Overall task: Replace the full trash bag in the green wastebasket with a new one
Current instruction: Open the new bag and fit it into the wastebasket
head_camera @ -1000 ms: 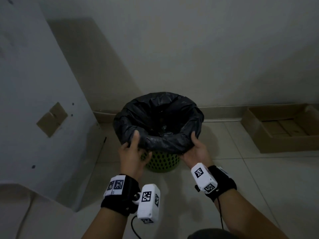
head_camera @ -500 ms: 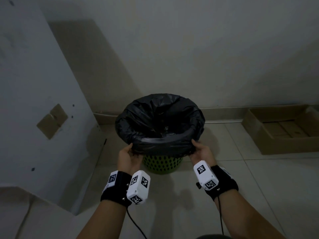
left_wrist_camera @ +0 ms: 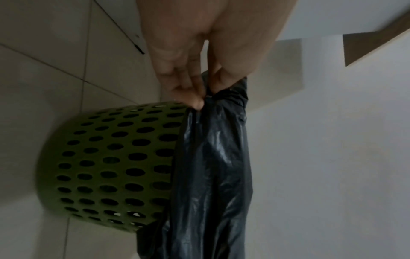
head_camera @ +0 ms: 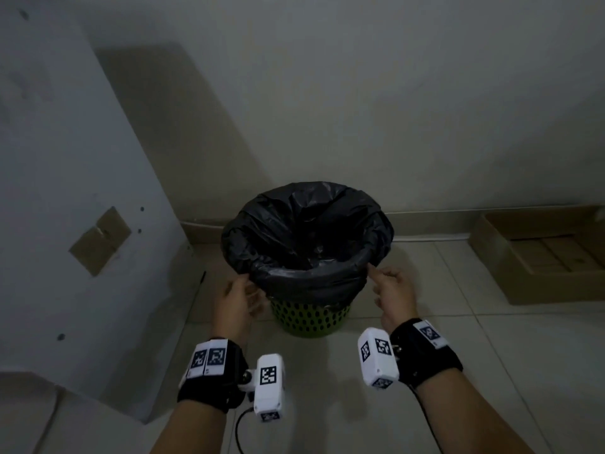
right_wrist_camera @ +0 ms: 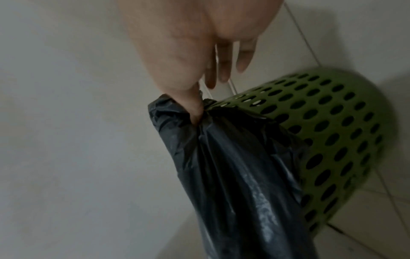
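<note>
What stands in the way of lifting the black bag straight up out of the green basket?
Nothing visible does. Both the left hand and the right hand already pinch the black bag at its rim, and the space above the green basket is open.

Wastebaskets: one, green and perforated point(head_camera: 309, 317) point(left_wrist_camera: 111, 164) point(right_wrist_camera: 328, 138)
Trash bags: one, black point(head_camera: 307, 244) point(left_wrist_camera: 213, 168) point(right_wrist_camera: 233, 166)
Hands: two, left hand point(head_camera: 234, 301) point(left_wrist_camera: 193, 52) and right hand point(head_camera: 391, 291) point(right_wrist_camera: 190, 43)
Cardboard boxes: one, open point(head_camera: 537, 253)
Wrist cameras: two, white, one per wrist point(head_camera: 269, 385)
Wristbands: two, black point(head_camera: 212, 378)
</note>
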